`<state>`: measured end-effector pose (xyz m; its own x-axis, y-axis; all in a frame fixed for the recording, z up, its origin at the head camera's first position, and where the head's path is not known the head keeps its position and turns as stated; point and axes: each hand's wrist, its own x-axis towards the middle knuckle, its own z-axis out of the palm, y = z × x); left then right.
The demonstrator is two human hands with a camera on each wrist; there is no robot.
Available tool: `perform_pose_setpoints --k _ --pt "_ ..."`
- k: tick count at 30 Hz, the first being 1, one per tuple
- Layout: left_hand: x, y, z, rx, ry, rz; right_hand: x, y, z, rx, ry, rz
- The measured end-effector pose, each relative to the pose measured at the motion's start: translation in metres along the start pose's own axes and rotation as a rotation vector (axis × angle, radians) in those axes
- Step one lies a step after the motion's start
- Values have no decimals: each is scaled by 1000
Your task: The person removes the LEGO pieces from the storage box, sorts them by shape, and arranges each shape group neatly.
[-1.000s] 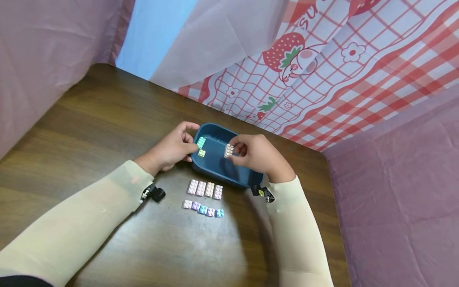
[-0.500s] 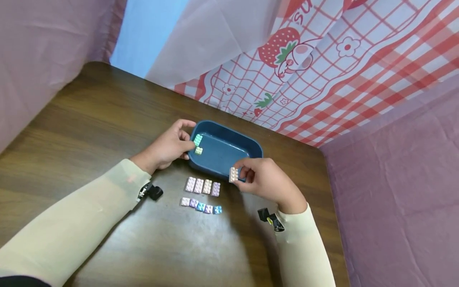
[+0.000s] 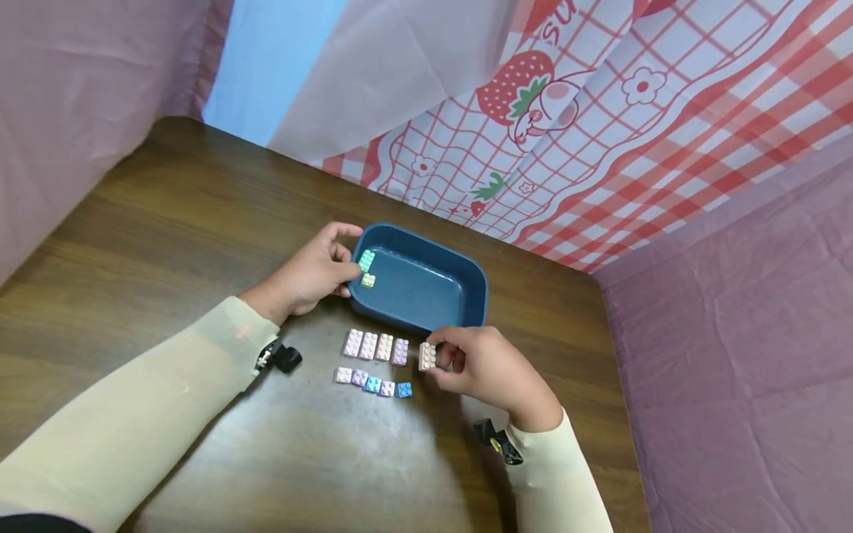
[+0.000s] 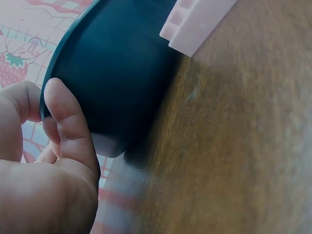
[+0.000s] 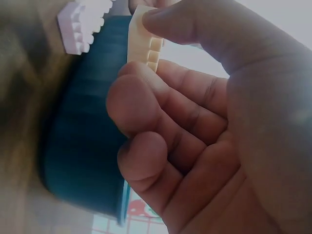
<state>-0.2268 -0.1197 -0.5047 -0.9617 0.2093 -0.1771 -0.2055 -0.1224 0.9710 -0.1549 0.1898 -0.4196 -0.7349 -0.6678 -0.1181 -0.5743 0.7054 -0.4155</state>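
My left hand (image 3: 309, 275) grips the left end of a dark blue plastic bin (image 3: 416, 289), its thumb against the outer wall in the left wrist view. Inside, near that hand, lie a green toy building brick (image 3: 366, 261) and a small yellow-green brick (image 3: 368, 281). In front of the bin my right hand (image 3: 493, 370) pinches a cream building brick (image 3: 427, 357) between thumb and fingers, studs showing. That brick is just right of a purple brick (image 3: 400, 352), which ends a row with a cream brick (image 3: 383, 347) and pink bricks (image 3: 353, 343).
Nearer to me is a second row of several small square bricks, among them a blue one (image 3: 403, 389) and a white-pink one (image 3: 343, 375). A wooden table (image 3: 266, 459) bears everything. A strawberry-print cloth (image 3: 460, 170) hangs behind, and pink cloth (image 3: 720, 333) hangs at the sides.
My right hand has carried the cream brick from above the bin, over its front rim, to beside the row of larger bricks. The left hand keeps its grip on the bin.
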Motion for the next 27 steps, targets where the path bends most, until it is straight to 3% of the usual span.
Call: perform_pose_setpoints --k 5,17,27 --pt "1 -2 -1 19 2 -10 -2 4 13 -26 -7 36" --pt "2 -1 0 21 5 -15 0 13 34 -209 24 81" --pt "2 -2 -1 17 3 -17 4 16 39 -243 -12 87"
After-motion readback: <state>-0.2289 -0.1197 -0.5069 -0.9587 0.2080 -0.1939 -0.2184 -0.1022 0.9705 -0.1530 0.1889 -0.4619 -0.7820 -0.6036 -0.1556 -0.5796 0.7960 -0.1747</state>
